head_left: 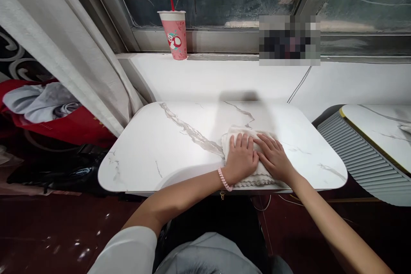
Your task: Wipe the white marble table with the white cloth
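Observation:
A folded white towel (236,133) lies on the white marble table (167,145), right of its middle and close to the front edge. My left hand (241,157) lies flat on the towel's left half, fingers together and pointing away from me, a pink bead bracelet on the wrist. My right hand (273,156) rests flat on the towel's right half, touching the left hand. Both palms press down on the cloth; neither hand grips it. The towel's scalloped edge shows below my hands.
A pink paper cup (175,34) with a red straw stands on the window sill at the back. A white curtain (64,47) hangs at the left over red and grey fabrics (41,107). A second marble table (382,130) with a ribbed side stands at the right.

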